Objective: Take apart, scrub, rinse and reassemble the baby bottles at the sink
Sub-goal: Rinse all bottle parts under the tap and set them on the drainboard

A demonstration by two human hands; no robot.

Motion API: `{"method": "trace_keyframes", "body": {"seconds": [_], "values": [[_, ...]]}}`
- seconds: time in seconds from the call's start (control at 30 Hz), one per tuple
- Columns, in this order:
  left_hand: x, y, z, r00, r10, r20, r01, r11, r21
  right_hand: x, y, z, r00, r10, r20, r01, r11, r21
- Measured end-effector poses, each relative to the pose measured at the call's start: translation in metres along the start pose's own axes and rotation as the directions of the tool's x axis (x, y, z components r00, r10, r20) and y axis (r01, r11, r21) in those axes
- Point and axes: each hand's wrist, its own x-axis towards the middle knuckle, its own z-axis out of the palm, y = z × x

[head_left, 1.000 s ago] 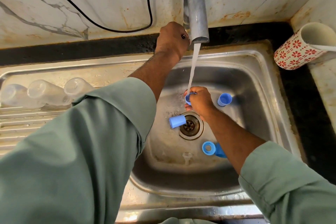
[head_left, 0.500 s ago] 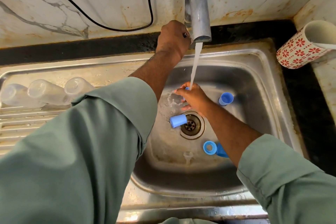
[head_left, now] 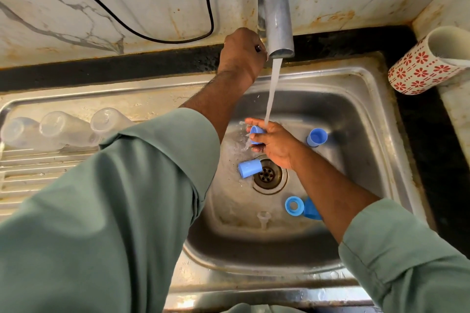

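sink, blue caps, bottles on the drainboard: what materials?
Sink: looks like stainless steel, brushed, with dull reflections and stains. Blue caps: likely plastic, matte, evenly coloured. Bottles: clear, slightly cloudy, probably plastic; glass can't be ruled out.

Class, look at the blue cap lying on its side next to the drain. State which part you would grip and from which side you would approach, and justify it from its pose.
Grip the blue cap across its round wall, coming from above. It lies on its side, closed end left, mouth toward the drain, so its curved sides are exposed, while the sink floor blocks any approach from underneath.
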Motion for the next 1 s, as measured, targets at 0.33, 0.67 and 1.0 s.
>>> {"method": "trace_keyframes", "body": {"seconds": [0.33,0.67,1.0], "values": [[0.012,-0.005,0.002,0.998,0.062,-0.029,-0.058,0.991,0.123,0.001,-0.009,0.000,0.921,0.327,-0.213,-0.263,0.922,0.283],[0.018,-0.010,0.002,0.995,0.089,-0.037,-0.077,0.962,0.261,-0.003,-0.010,0.004,0.958,0.209,-0.195,0.009,0.659,0.752],[0.018,-0.008,0.006,0.996,0.077,-0.035,-0.069,0.980,0.184,-0.005,-0.001,0.000,0.951,0.258,-0.171,-0.029,0.625,0.780]]}}
